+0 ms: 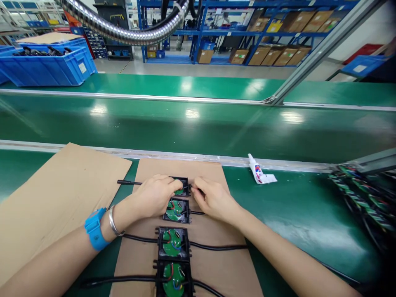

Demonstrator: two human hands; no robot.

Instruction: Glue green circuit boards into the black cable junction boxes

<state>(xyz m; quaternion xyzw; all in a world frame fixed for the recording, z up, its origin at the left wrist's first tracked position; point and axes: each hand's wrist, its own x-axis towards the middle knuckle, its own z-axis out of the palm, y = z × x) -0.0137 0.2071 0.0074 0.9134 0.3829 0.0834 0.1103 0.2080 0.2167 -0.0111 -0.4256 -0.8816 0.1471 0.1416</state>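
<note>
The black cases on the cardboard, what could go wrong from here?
The left hand reaches over the farthest case, so pressing too hard might stress the green board inside. The second case's right cable disappears behind the right hand, which could catch it and shift that case. The third case's left cable passes close to the bracelet, so it could perhaps snag.

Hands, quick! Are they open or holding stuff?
Left hand: touching the farthest black box; whether it grips can't be told.
Right hand: pinched closed beside that box; what's held is hidden.
</note>
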